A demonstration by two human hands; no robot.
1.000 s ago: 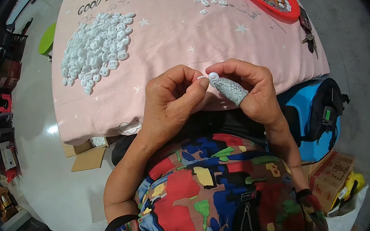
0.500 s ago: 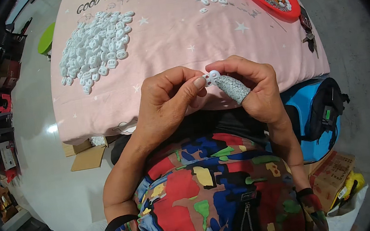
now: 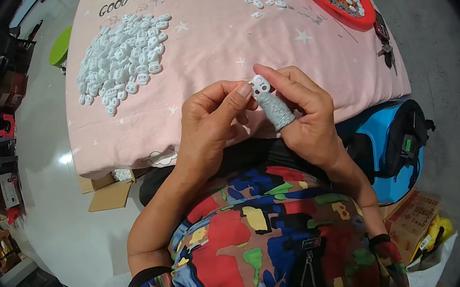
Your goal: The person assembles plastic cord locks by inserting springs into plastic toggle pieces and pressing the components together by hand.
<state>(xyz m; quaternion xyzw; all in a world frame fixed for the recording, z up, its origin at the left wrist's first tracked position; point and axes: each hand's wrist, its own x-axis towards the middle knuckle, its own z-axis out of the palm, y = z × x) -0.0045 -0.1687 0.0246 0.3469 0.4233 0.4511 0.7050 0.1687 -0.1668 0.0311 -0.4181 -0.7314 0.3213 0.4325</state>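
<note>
Piece (image 3: 261, 82) | white, holed | between left hand (image 3: 209, 117) and right hand (image 3: 312, 113)

Left forearm (image 3: 161, 207): bare, angled up and inward from a bent elbow.
Left hand (image 3: 205, 121): back turned up, thumb (image 3: 231, 105) and index finger (image 3: 213, 92) pinched at the tips.
Right forearm (image 3: 355, 179): bare, slanting inward.
Right hand (image 3: 315, 123): close beside the left, index finger extended toward its fingertips, other fingers bent behind.

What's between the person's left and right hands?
In the head view, a small white piece with holes lies between the left hand and the right hand, by the grey thumb cover.
</note>
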